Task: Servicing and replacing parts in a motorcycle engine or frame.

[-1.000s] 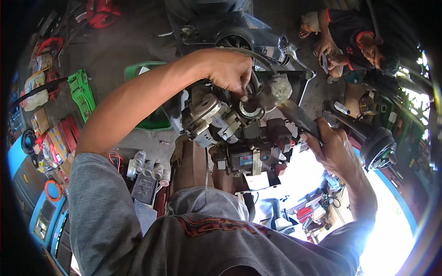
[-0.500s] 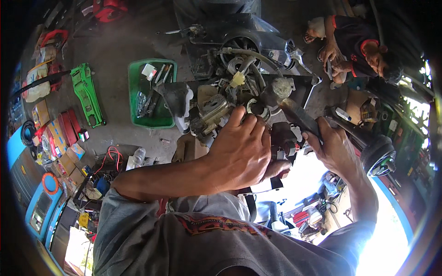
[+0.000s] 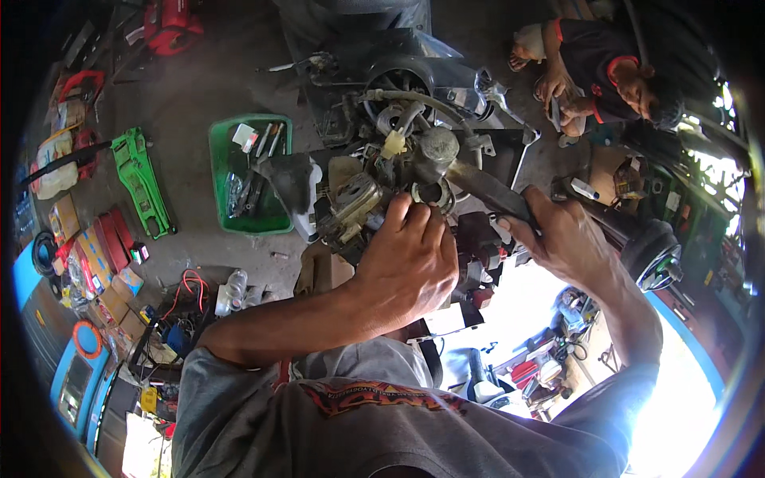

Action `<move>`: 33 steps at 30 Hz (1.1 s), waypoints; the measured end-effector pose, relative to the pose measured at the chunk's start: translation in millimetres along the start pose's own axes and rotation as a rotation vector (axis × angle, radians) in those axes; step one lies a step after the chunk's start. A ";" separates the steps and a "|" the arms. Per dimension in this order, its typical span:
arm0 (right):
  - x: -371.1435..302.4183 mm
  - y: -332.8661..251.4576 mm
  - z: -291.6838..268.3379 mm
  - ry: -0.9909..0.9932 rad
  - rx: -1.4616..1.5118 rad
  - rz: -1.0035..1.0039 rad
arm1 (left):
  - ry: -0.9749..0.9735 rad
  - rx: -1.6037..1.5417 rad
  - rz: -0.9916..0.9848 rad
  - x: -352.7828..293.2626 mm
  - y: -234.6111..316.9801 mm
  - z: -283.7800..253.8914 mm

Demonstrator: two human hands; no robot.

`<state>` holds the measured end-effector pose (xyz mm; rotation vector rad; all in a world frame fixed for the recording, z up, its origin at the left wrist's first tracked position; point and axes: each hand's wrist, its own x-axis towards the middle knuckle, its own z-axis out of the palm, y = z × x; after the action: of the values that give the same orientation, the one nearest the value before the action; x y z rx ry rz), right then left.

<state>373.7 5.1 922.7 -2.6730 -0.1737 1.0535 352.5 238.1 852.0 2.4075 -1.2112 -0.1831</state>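
Note:
My right hand (image 3: 570,239) is closed around the handle of a hammer (image 3: 496,193). Its round, worn metal head (image 3: 437,150) hangs over the motorcycle engine (image 3: 355,203), just beyond my left knuckles. My left hand (image 3: 410,259) is closed with curled fingers, low against the engine parts. Whatever it grips is hidden beneath it. A metal ring-shaped part (image 3: 433,193) shows between the left fingers and the hammer. A yellowish connector (image 3: 394,143) and a bent hose (image 3: 398,95) lie on the engine's far side.
A green bin (image 3: 219,171) with tools stands left of the engine, a green jack (image 3: 142,179) farther left. Beyond is dark motorcycle bodywork (image 3: 430,60). Another person (image 3: 598,76) crouches at the far right. A dark cylindrical part (image 3: 649,251) lies right of my right arm.
The hammer and my right hand have moved left, bringing its head over the engine near my left hand. My left hand has turned, and its thumb no longer shows. The view has shifted slightly.

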 end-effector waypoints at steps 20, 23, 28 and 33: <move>-17.4 1.4 4.9 0.094 0.115 0.085 | -0.021 -0.040 0.003 0.5 -3.6 -1.0; -34.9 1.2 15.8 0.355 0.204 0.064 | 0.036 -0.030 0.033 3.7 -2.7 -3.5; -44.7 14.7 24.1 0.067 0.182 0.171 | -0.073 -0.095 0.034 1.7 -2.3 -5.0; -106.7 50.1 85.2 0.506 0.488 0.358 | -0.080 -0.031 0.018 9.9 2.9 -13.7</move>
<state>238.3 -48.0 918.2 -2.4493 0.5970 0.3872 360.6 233.2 866.3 2.3821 -1.2555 -0.2935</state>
